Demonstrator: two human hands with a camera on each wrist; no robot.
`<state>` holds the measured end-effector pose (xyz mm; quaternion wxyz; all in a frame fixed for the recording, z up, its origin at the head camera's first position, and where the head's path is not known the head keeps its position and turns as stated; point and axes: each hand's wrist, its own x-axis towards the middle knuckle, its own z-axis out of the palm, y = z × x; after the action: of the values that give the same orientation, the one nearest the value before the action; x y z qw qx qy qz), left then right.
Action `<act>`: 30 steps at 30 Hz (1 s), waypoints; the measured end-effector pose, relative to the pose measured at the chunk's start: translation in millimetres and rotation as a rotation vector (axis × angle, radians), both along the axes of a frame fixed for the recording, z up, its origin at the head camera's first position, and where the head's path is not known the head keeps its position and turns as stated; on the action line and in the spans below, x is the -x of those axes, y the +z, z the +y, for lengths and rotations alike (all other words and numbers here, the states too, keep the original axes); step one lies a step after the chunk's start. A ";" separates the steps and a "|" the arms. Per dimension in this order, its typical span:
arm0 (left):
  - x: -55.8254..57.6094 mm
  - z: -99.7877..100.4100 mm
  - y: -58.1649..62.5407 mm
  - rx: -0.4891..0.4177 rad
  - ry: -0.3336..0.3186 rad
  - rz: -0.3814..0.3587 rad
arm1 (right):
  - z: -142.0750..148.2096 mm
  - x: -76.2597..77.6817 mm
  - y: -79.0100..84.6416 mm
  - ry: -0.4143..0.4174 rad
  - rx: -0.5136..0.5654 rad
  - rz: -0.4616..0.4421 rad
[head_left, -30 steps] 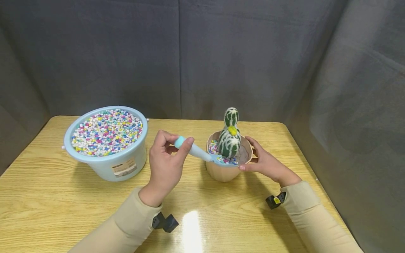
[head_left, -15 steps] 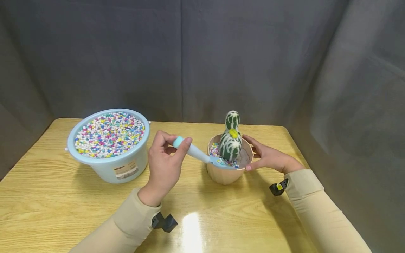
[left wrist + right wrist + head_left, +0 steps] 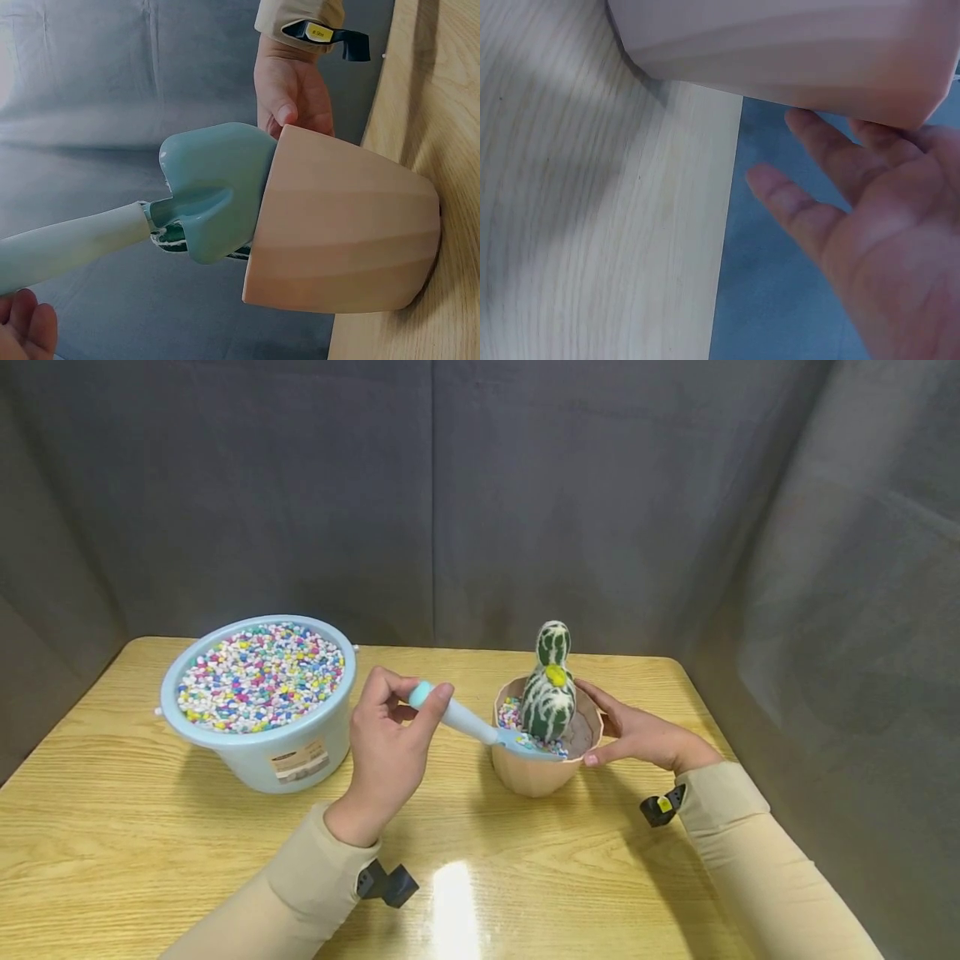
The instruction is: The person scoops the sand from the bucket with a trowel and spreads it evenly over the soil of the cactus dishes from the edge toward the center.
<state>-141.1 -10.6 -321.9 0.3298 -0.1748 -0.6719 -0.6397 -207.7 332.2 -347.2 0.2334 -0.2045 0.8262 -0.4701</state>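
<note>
Right of centre on the table (image 3: 570,877), I find the peach pot (image 3: 534,778) containing a cactus (image 3: 549,703) and coloured pebbles (image 3: 510,713), its rim held by the right hand (image 3: 641,737). The left hand (image 3: 390,747) pinches the trowel (image 3: 476,727), pebbles on its blade. At left, the blue bucket (image 3: 243,758) is full of pebbles.

Dark grey curtains (image 3: 300,510), wood-grain table (image 3: 187,877), bright glare spot (image 3: 454,910).
</note>
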 end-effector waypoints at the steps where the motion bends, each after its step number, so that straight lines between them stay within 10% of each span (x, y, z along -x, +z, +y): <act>1: -0.4 0.2 0.3 -0.001 -0.002 0.000 | 0.2 -0.4 0.0 0.000 -0.003 0.003; 30: -1.4 4.0 3.2 -0.039 0.003 0.013 | -6.4 -20.8 -2.2 -0.039 0.101 -0.032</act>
<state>-139.7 -6.6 -318.7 0.3386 -0.1713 -0.6573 -0.6511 -187.0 325.8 -349.4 0.2266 -0.1926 0.8015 -0.5188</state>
